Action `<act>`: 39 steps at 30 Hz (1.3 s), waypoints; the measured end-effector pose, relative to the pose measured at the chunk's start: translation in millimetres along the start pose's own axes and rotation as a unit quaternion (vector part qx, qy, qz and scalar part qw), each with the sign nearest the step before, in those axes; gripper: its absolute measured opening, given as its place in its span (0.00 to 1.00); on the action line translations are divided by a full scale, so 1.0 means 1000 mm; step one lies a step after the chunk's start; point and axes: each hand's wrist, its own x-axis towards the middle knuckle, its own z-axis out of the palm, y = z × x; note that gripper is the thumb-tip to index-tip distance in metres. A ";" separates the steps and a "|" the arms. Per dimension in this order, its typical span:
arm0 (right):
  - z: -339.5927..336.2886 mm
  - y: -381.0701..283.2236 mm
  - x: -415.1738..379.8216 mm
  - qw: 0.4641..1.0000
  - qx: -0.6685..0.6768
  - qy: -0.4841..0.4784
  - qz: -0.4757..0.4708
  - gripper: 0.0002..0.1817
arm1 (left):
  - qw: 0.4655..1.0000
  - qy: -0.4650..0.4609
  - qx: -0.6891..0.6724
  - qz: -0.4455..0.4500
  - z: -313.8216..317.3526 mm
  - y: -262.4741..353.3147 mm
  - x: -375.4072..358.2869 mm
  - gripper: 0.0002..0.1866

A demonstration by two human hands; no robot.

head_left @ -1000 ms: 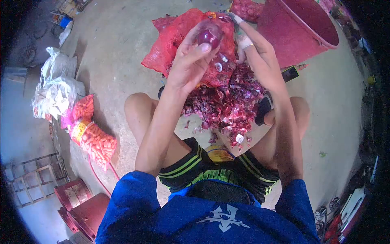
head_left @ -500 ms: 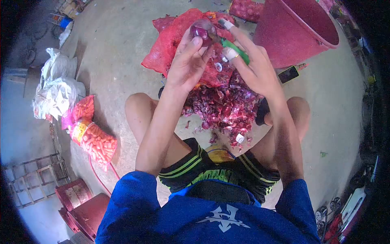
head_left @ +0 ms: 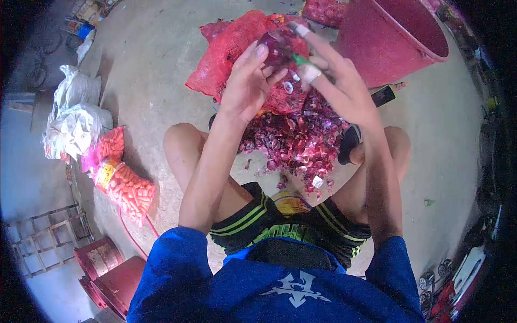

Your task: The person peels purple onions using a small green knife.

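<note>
A dark red onion (head_left: 273, 49), blurred by motion, is at the fingers of my left hand (head_left: 249, 81), whose thumb and fingers curve around its near side. My right hand (head_left: 344, 86), with white wraps on the thumb and a finger, grips a knife with a green handle (head_left: 305, 60); its blade is smeared near the onion. Beneath both hands lies a red mesh sack (head_left: 237, 46). A heap of purple-red onion skins (head_left: 296, 140) spreads over the floor between my legs.
A large dark pink tub (head_left: 377, 48) stands at the upper right, with a phone (head_left: 383, 96) below it. Another mesh sack (head_left: 325, 12) lies behind. On the left are white bags (head_left: 81, 126) and a bag of carrots (head_left: 129, 188). Red containers (head_left: 116, 280) stand lower left.
My left hand's fingers have loosened and spread a little around the onion. My right hand has turned with the knife, shifting slightly right and down.
</note>
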 end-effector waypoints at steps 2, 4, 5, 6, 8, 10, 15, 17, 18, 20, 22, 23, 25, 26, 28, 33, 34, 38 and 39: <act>-0.001 0.003 -0.001 0.995 -0.097 -0.017 -0.023 0.33 | 1.000 0.002 0.004 -0.002 0.001 -0.001 -0.001 0.22; -0.001 0.004 -0.002 0.994 -0.109 -0.012 -0.025 0.32 | 1.000 0.020 -0.003 -0.023 0.002 -0.002 -0.003 0.22; -0.001 0.005 -0.001 0.992 -0.121 -0.009 -0.029 0.31 | 1.000 0.020 -0.003 -0.023 0.002 -0.001 -0.003 0.22; 0.000 0.007 0.000 0.992 -0.121 -0.010 -0.030 0.31 | 1.000 0.012 0.005 -0.027 0.001 0.000 -0.003 0.22; 0.001 0.009 0.002 0.988 -0.128 0.012 -0.083 0.29 | 0.999 0.005 0.014 -0.030 0.000 0.002 -0.004 0.22; 0.000 0.010 0.003 0.993 -0.106 0.028 -0.033 0.28 | 0.999 -0.001 0.024 -0.030 0.001 0.002 -0.005 0.23; -0.019 0.013 0.005 0.989 -0.022 0.041 0.141 0.27 | 0.998 -0.050 0.019 -0.020 0.011 0.006 -0.008 0.24; -0.017 0.005 0.002 0.985 -0.063 0.034 0.158 0.28 | 0.999 -0.034 0.020 -0.014 0.008 0.007 -0.008 0.25; -0.015 0.002 0.000 0.978 -0.105 0.030 0.177 0.29 | 1.000 -0.021 0.019 -0.012 0.006 0.006 -0.006 0.25; -0.010 0.004 -0.002 0.992 -0.067 0.019 0.101 0.29 | 1.000 -0.009 0.017 -0.010 0.002 0.004 -0.004 0.25; -0.008 0.001 -0.003 0.999 -0.029 0.008 0.025 0.30 | 1.000 -0.012 0.022 -0.017 -0.002 0.006 -0.004 0.24; -0.008 -0.003 -0.002 0.999 -0.042 -0.018 -0.013 0.30 | 1.000 -0.012 0.023 -0.018 -0.003 0.005 -0.004 0.24; -0.007 -0.005 -0.001 0.996 -0.056 -0.042 -0.050 0.31 | 1.000 -0.005 0.015 -0.012 -0.003 0.003 -0.003 0.22; -0.006 -0.004 -0.002 0.996 -0.065 -0.032 -0.051 0.30 | 1.000 -0.005 0.015 -0.013 -0.002 0.002 -0.004 0.22; -0.004 -0.003 -0.001 0.996 -0.075 -0.022 -0.052 0.30 | 0.999 0.012 0.024 -0.018 -0.001 0.001 -0.004 0.20; -0.009 -0.007 0.000 0.985 -0.158 -0.046 -0.041 0.29 | 1.000 0.002 0.023 -0.020 -0.001 0.000 -0.003 0.20; -0.011 -0.008 0.000 0.986 -0.158 -0.046 -0.040 0.29 | 1.000 0.004 0.022 -0.020 -0.001 0.001 -0.004 0.21; -0.009 -0.005 0.001 0.991 -0.130 -0.033 0.018 0.29 | 0.999 -0.018 0.043 -0.005 0.004 0.004 -0.005 0.24; -0.009 -0.002 0.002 0.991 -0.123 -0.001 0.043 0.28 | 0.998 -0.036 0.048 0.011 0.007 0.004 -0.006 0.26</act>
